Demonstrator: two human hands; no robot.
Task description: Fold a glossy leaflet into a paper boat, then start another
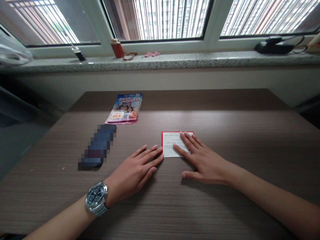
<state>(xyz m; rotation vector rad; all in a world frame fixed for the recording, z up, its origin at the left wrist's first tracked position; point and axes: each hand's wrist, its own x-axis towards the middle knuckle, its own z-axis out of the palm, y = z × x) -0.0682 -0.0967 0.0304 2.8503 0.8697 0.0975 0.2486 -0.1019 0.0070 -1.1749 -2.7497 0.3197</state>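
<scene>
A white card with a red border and small printed lines (170, 146) lies flat on the brown wooden table (155, 206). My right hand (200, 160) rests on its right part, fingers spread, hiding some of the print. At the card's left edge, the fingertips of my left hand (137, 168) touch or nearly touch it; the fingers are stretched out with the palm down. A silver watch (97, 198) sits on my left wrist. Neither hand grasps anything.
Colourful leaflets (126, 108) lie stacked at the back left of the table. Nearer is a dark, pixelated flat object (98, 146). Behind the table, the stone windowsill (187, 61) carries a red bottle-like item (117, 49), pink bits (152, 54) and a black device with a cable (275, 46).
</scene>
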